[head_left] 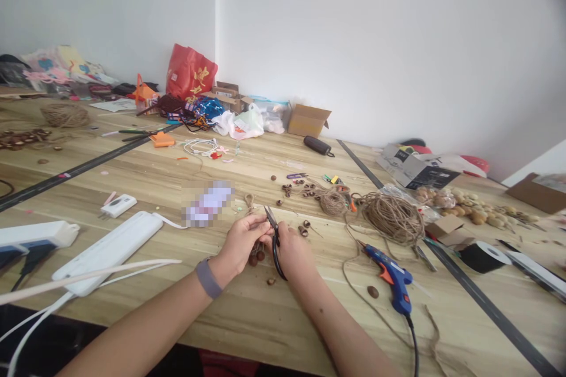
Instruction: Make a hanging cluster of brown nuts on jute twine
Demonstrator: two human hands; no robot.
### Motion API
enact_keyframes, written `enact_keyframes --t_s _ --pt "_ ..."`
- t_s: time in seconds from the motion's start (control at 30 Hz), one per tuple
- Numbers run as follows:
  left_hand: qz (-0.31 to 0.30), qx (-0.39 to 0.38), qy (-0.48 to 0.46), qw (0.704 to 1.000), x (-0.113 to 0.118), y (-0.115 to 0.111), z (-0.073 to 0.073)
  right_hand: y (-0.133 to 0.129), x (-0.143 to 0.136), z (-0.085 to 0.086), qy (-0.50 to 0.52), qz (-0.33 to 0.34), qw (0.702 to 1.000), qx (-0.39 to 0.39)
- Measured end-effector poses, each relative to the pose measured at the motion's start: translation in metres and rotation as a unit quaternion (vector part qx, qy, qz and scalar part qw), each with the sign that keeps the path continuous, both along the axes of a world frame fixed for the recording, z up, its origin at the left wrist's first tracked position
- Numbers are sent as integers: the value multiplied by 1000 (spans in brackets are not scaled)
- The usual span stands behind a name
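Observation:
Near the middle of the wooden table, my right hand point(292, 253) is closed around black-handled scissors point(276, 241), whose blades point up and left. Beside it, my left hand point(241, 241), with a grey band on the wrist, pinches a piece of twine point(249, 201) that ends in a loop above the fingers. Dark brown round nuts point(256, 257) hang or lie just below the left fingers. The fingertips of both hands are close together, and they partly hide the twine. A brown nut piece point(271, 281) lies below the hands.
A blue glue gun point(393, 277) lies to the right, its cord running to the front edge. Coiled twine point(391, 217) and several nut shells point(309, 189) are behind it. A white power strip point(108, 252) with cables is at left. Bags and boxes point(308, 120) line the wall.

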State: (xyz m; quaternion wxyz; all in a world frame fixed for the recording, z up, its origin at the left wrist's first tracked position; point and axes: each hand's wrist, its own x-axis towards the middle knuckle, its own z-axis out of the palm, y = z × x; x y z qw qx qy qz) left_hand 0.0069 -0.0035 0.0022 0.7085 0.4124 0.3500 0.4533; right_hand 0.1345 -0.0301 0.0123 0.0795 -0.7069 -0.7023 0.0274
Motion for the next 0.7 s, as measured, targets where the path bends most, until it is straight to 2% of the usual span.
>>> enact_keyframes --t_s 0.17,0.37,0.7 --pt "-7 -46 -27 999 -2 4 2 1 4 -4 -26 -8 999 40" --pt "-36 -49 -21 998 -5 5 4 1 4 -2 -7 -12 999 43" --pt "-28 -53 -42 997 -5 2 13 1 11 -8 48 43 993 101"
